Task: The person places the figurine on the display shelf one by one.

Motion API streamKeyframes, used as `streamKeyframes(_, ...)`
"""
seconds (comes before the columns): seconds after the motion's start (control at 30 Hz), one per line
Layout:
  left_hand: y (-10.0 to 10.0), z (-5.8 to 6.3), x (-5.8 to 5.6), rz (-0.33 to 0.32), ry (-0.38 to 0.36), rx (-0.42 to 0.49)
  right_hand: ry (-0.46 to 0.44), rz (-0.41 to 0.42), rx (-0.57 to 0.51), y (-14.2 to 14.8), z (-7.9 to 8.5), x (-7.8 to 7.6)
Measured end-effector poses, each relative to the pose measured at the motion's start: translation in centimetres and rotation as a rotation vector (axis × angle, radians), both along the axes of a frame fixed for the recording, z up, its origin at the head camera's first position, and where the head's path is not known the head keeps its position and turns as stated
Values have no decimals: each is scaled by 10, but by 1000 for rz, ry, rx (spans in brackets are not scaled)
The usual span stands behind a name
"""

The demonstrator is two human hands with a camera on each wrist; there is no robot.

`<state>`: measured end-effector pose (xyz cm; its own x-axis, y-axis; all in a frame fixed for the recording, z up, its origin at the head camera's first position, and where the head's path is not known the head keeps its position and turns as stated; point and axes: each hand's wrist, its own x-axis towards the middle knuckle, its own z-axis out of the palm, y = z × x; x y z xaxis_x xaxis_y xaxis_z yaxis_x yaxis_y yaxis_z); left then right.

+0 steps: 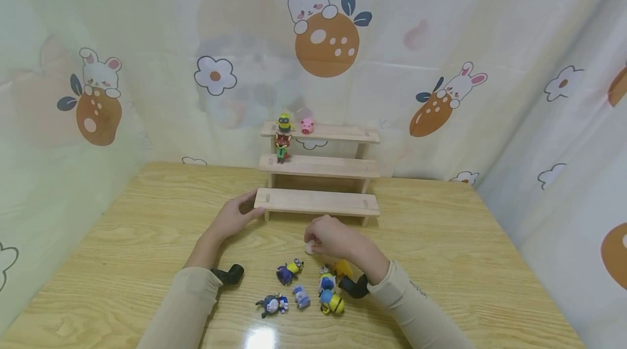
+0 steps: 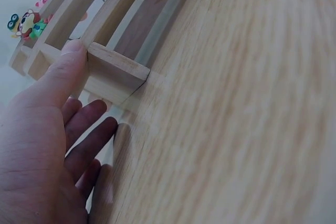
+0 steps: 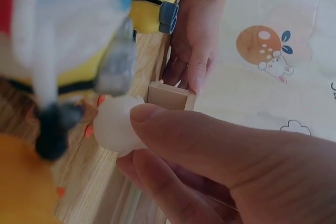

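A small white figurine (image 3: 115, 125) with orange bits is pinched between the thumb and fingers of my right hand (image 1: 338, 237), in front of the wooden three-step display stand (image 1: 318, 202). In the head view only part of that figurine shows below the fingers. My left hand (image 1: 232, 219) is at the left end of the lowest step. In the left wrist view its thumb (image 2: 73, 48) rests on the step's edge, while the other fingers spread loosely beside it and hold nothing.
On the top step stand a minion figure (image 1: 284, 122) and a pink pig (image 1: 307, 126); a fox figure (image 1: 281, 148) stands on the middle one. Several figurines lie on the table, among them a purple-clad minion (image 1: 289, 271), a dark-eared figure (image 1: 272, 304) and a blue-and-yellow minion (image 1: 332, 302).
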<state>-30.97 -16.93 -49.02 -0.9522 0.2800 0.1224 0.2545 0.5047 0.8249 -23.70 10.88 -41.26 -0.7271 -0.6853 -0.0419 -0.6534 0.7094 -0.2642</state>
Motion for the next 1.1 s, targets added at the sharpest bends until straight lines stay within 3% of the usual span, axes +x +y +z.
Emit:
streamKeyframes(0.33,-1,-1,0,-11,1,4,18,-12,-6,2,4,-3)
streamKeyframes(0.53,-1,0,-1,-8,2,-4,87,20,-50,9,24,-17)
streamKeyframes(0.63,-2,0,-2,-3,0,-1,116,-6,-62,12,43,-30)
streamKeyframes(0.8,-3,1,-3,-4,11,-13,131,-125,-72,18,85,-55)
streamKeyframes(0.97,-4,0,-3,-13,17,-10,205,-209,-62,23,119,-91)
streamKeyframes(1.1,-4,-2,-2,-17,16,5,231,-261,-86,24,134,-122)
